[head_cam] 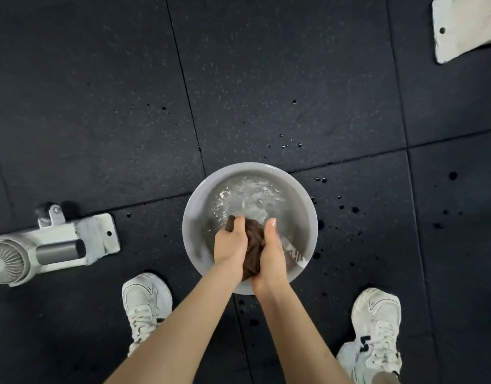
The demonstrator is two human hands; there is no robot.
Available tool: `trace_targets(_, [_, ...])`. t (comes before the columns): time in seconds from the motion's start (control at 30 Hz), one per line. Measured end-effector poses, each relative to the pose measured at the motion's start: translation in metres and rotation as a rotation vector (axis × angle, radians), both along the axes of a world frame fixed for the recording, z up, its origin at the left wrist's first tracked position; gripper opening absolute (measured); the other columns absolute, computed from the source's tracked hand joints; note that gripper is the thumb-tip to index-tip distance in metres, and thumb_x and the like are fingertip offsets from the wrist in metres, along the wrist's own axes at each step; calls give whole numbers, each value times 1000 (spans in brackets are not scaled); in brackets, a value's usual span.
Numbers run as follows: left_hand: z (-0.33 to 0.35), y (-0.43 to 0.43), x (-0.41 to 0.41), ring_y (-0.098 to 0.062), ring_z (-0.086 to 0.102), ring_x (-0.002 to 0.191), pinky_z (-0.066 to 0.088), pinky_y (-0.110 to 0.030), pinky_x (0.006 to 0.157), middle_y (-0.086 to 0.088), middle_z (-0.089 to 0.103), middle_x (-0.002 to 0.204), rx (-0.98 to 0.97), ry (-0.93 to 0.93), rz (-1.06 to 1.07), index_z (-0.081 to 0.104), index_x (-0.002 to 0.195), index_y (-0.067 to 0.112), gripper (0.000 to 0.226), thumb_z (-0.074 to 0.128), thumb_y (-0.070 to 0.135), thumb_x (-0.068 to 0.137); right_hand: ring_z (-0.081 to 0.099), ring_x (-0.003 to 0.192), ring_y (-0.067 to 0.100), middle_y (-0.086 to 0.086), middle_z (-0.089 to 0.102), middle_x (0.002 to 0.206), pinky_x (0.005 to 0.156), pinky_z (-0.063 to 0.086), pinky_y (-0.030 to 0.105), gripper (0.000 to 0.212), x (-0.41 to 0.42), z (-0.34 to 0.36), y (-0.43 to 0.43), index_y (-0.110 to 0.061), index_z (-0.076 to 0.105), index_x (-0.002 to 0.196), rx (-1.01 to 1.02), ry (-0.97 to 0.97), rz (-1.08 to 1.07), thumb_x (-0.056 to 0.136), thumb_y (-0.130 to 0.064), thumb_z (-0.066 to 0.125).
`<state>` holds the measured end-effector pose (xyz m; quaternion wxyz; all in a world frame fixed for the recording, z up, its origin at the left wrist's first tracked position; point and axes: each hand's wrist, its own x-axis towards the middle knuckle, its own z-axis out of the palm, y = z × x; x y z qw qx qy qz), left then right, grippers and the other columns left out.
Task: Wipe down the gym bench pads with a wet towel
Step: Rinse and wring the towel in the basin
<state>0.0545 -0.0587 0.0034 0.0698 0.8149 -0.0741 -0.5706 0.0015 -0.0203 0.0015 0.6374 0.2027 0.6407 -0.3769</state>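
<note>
A grey round basin (pixel 202 195) stands on the black rubber floor between my feet, with rippling water in it. A dark brown wet towel (pixel 254 246) is bunched up over the near half of the basin. My left hand (pixel 230 243) grips the towel's left side and my right hand (pixel 270 254) presses its right side, so the towel is squeezed between both palms. The bench pads are not in view.
A white metal bench foot (pixel 72 242) with a small wheel lies on the floor at the left, a small fan (pixel 3 261) beside it. Another white foot plate (pixel 460 26) sits top right. Water drops dot the floor around the basin. My white shoes (pixel 146 303) flank it.
</note>
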Motion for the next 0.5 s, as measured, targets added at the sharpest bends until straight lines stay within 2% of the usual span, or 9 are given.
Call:
trace_targets(0.03, [0, 4, 2, -29, 58, 103, 43, -41, 99, -6, 64, 107, -24, -40, -160, 61, 105, 15, 49, 39, 56, 90, 68, 103, 22, 5, 69, 113, 90, 54, 42, 53, 0, 4, -1, -21, 59, 124, 5, -30, 38, 88, -58, 50])
trace_targets(0.1, [5, 10, 6, -27, 50, 119, 33, -46, 106, -2, 57, 125, -99, -126, -508, 60, 116, 17, 68, 24, 67, 87, 70, 94, 16, 1, 73, 103, 81, 57, 34, 49, 1, 10, -2, -22, 67, 111, 27, 37, 223, 93, -59, 40])
trace_targets(0.17, [10, 13, 9, -21, 47, 124, 33, -45, 107, 3, 53, 131, -220, -69, -576, 54, 125, 25, 75, 18, 74, 81, 70, 89, 14, -3, 74, 93, 79, 57, 35, 46, 7, 14, -1, -27, 70, 97, 42, 128, 343, 94, -59, 37])
trace_targets(0.23, [24, 10, 7, -13, 57, 114, 43, -35, 99, 11, 62, 121, -235, 101, -344, 57, 120, 36, 58, 28, 71, 84, 71, 87, 16, -3, 75, 88, 85, 55, 42, 47, 14, 19, 1, -28, 71, 87, 61, 198, 381, 93, -60, 37])
trace_targets(0.3, [33, 9, 5, 1, 65, 85, 51, -17, 76, 18, 72, 88, -217, 231, -98, 69, 90, 38, 35, 43, 61, 88, 71, 86, 17, -2, 75, 85, 85, 56, 44, 47, 18, 24, 1, -27, 71, 84, 86, 240, 387, 94, -58, 37])
trace_targets(0.33, [33, 10, 5, 6, 65, 74, 49, -10, 65, 20, 71, 75, -233, 237, -69, 70, 78, 36, 32, 47, 55, 88, 71, 85, 17, -1, 75, 85, 85, 56, 44, 47, 19, 25, 1, -27, 71, 85, 92, 252, 401, 94, -57, 37])
trace_targets(0.37, [34, 10, 6, 6, 66, 70, 49, -8, 61, 21, 71, 71, -238, 229, -51, 70, 74, 34, 29, 50, 52, 88, 71, 85, 17, -2, 75, 85, 84, 56, 43, 46, 19, 25, 1, -27, 71, 86, 87, 264, 408, 94, -57, 38])
trace_targets(0.47, [33, 11, 6, -6, 70, 77, 56, -22, 70, 7, 74, 79, -226, 186, 25, 72, 85, 22, 29, 58, 47, 85, 70, 84, 14, -2, 74, 84, 83, 57, 40, 42, 18, 27, -1, -24, 70, 89, 75, 317, 442, 95, -53, 41])
trace_targets(0.5, [32, 11, 6, -8, 70, 76, 56, -24, 69, 3, 74, 79, -225, 177, 55, 72, 86, 18, 30, 59, 46, 85, 70, 83, 13, -2, 74, 84, 82, 57, 39, 40, 18, 27, -2, -23, 70, 88, 76, 336, 464, 95, -52, 42])
